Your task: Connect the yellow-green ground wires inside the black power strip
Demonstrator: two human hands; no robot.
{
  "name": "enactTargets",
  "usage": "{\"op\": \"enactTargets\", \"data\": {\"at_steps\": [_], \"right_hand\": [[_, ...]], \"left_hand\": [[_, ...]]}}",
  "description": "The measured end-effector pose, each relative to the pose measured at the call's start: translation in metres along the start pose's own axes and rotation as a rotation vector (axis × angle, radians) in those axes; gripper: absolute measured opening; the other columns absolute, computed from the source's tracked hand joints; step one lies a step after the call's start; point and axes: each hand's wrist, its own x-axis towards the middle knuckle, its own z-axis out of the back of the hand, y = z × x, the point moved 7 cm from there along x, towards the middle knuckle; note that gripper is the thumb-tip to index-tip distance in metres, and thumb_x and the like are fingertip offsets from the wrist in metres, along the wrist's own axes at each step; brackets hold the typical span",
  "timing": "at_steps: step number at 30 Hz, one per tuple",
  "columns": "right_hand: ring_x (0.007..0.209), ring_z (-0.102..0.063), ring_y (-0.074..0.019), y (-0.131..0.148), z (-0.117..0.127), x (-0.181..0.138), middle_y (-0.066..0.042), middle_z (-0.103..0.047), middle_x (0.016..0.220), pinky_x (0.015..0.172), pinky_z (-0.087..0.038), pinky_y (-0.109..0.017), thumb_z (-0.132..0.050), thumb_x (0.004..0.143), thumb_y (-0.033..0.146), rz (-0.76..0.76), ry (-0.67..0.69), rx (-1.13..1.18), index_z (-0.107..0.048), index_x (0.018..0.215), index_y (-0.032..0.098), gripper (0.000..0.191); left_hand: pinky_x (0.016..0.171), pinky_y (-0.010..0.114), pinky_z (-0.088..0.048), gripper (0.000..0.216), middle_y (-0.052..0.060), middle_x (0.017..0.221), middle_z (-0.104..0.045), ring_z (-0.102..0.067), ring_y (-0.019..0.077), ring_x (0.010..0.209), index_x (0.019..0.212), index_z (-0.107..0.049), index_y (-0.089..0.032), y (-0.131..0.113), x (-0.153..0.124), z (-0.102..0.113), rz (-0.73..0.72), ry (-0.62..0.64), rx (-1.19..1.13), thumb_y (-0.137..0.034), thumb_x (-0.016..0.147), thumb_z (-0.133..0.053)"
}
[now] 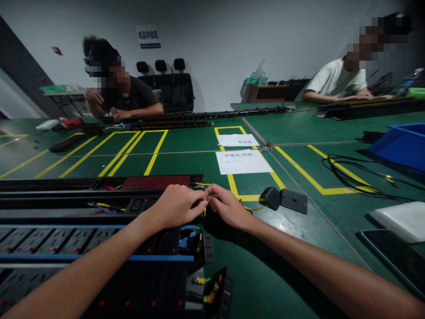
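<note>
Upper left of the frame: a dark grey panel (pixel 26 57) against a pale wall (pixel 212 53), then a side table with a green tray (pixel 55 89) on top. Just right of that, a co-worker in a dark T-shirt (pixel 141 97), forearm on the far edge of a wide green bench (pixel 186 164). Behind, dark seats (pixel 174 86) with three headrests, below a printed wall sign (pixel 148 35). Across the bench, long boxes in yellow tape (pixel 151 163), crossed by a thin seam. Filling the lower left, socket strips (pixel 56 241) laid side by side, one edged in blue, short wires at the ends near lower centre.

Mid-frame, at the strips' ends, left hand (pixel 181 204) with fingers curled, thumb and forefinger nearly together; meeting it at the fingertips, right hand (pixel 229 208) in a similar pinch. Cannot tell what, if anything, between them.

Just above and right, two white printed sheets (pixel 244 163); right of centre, black brackets (pixel 294 200) on the bench. Upper right, a low wooden cabinet (pixel 268 93), then a second co-worker in a white T-shirt (pixel 345 82) leaning over a long dark profile (pixel 352 110). Toward the right edge, looped black cable (pixel 333 158), blue bin (pixel 398 144), rounded white box (pixel 403 221), and, lower right, a dark phone-like slab (pixel 395 257).
</note>
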Motion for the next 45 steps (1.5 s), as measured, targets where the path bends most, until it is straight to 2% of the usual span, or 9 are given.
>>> {"op": "enactTargets", "data": {"at_steps": [28, 38, 45], "right_hand": [[0.058, -0.045, -0.0131, 0.0018, 0.0005, 0.0001, 0.007, -0.048, 0.064, 0.056, -0.032, -0.025, -0.045, 0.087, 0.014, -0.005, -0.006, -0.023, -0.055, 0.088, 0.022, 0.013], [0.059, -0.045, -0.013, -0.0007, -0.0001, -0.0008, 0.007, -0.048, 0.065, 0.057, -0.032, -0.025, -0.045, 0.088, 0.014, -0.009, 0.006, -0.004, -0.055, 0.089, 0.022, 0.013], [0.059, -0.045, -0.0131, 0.0015, 0.0001, -0.0017, 0.007, -0.048, 0.065, 0.057, -0.032, -0.025, -0.045, 0.088, 0.014, -0.009, 0.006, -0.017, -0.055, 0.089, 0.022, 0.013]], "left_hand": [[0.056, 0.03, -0.024, 0.032, 0.003, 0.075, -0.073, -0.068, 0.0203, 0.068, 0.093, -0.07, -0.024, -0.0016, -0.0001, 0.0003, -0.002, 0.002, 0.008, -0.041, 0.1, -0.044], [0.056, 0.031, -0.021, 0.032, 0.003, 0.074, -0.073, -0.067, 0.02, 0.068, 0.093, -0.07, -0.025, -0.0019, 0.0001, 0.0009, -0.001, 0.007, 0.012, -0.041, 0.1, -0.044], [0.054, 0.03, -0.022, 0.031, 0.003, 0.072, -0.072, -0.067, 0.0189, 0.065, 0.092, -0.07, -0.024, -0.0029, -0.0002, 0.0029, -0.018, -0.023, 0.016, -0.04, 0.1, -0.045]]}}
